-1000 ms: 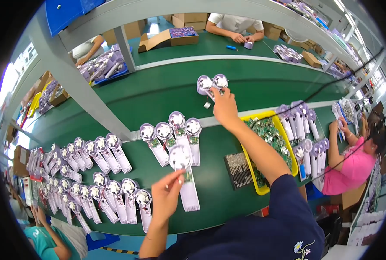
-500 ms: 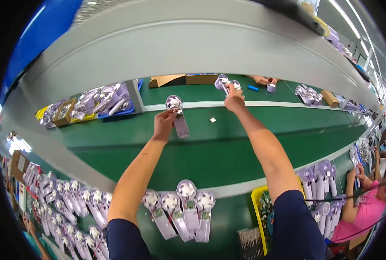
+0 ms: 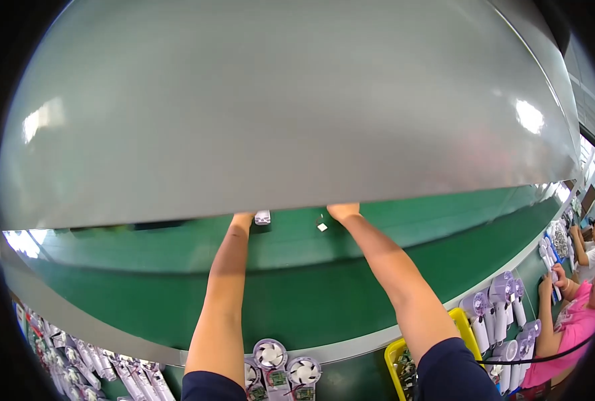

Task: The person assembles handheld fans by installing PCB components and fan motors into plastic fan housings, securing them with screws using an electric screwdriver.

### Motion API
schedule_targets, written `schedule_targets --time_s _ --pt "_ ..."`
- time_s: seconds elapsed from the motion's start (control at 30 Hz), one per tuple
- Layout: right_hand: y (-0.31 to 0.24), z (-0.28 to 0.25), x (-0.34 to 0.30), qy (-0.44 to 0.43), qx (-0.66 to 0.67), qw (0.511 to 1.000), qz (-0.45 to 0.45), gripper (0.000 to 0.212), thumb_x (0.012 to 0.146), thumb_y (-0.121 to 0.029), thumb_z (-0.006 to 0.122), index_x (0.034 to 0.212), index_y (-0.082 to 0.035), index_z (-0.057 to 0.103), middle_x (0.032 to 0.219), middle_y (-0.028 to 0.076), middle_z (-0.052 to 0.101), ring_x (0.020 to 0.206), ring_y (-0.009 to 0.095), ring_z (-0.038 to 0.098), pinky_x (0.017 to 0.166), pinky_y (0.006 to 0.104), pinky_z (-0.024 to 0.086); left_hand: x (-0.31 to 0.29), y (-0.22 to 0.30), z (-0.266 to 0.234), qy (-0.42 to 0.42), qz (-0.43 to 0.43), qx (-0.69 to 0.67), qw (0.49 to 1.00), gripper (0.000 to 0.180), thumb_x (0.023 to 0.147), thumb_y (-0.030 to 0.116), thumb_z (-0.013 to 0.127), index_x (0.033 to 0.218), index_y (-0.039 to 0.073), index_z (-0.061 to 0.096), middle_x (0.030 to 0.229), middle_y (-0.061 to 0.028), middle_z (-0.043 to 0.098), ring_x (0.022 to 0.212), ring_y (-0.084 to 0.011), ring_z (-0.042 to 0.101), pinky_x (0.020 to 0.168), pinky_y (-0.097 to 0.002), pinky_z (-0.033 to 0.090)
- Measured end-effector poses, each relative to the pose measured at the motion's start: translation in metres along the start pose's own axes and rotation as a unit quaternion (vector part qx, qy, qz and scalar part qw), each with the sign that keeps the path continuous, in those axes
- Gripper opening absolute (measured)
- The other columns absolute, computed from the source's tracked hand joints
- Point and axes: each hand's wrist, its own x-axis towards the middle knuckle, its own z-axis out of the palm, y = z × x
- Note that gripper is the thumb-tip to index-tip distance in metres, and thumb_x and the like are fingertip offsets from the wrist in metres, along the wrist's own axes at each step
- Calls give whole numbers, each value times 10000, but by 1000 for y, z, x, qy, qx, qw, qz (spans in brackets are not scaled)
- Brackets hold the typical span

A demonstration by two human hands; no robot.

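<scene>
Both my hands reach forward under a wide grey metal panel, which hides the fingers. Of my left hand [image 3: 244, 219] only the wrist side shows. Right beside it, the pale handle end of a handheld fan half [image 3: 262, 217] sticks out from under the panel's edge, over its shadow on the green conveyor belt [image 3: 297, 294]. My right hand [image 3: 344, 211] shows its back and wrist at the panel edge; anything in it is hidden. Between the hands a small white square piece [image 3: 322, 227] lies on the belt.
The grey panel [image 3: 284, 120] fills the upper view. Open fan halves with white blades [image 3: 270, 354] lie near me, with more rows [image 3: 103, 367] at left. At right stand a yellow bin [image 3: 392, 357] of small parts, lilac fans [image 3: 501, 294] and a person in pink [image 3: 571, 327].
The view has shifted, so the panel now covers the far shelf and my fingers. My left hand and its fan half have moved farther away. The fan parts at my right hand are now hidden.
</scene>
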Motion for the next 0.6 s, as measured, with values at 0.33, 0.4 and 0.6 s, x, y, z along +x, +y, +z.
schedule_targets --time_s 0.33,0.4,0.6 --pt "29 18 -8 5 -10 1000 24 505 846 -83 601 1326 -165 466 1281 199 484 1090 437 546 888 502 501 -53 57 5 69 45 227 970 619 784 149 723 1327 43 446 1171 -245 580 1043 -365 595 917 -400 488" --pt "31 20 1 -38 -8 999 29 510 867 -114 582 1357 -192 464 1290 188 483 1069 433 554 884 526 495 -72 60 14 81 21 272 959 724 799 174 722 1407 65 344 1369 -260 388 1249 -402 424 1038 -471 378" --pt "13 0 -10 -79 -70 994 -2 432 889 -110 567 1313 -193 550 1413 188 431 1358 451 341 1047 615 342 -126 72 46 17 237 261 936 601 800 146 707 1345 96 458 1336 -158 473 1259 -365 419 1038 -495 348"
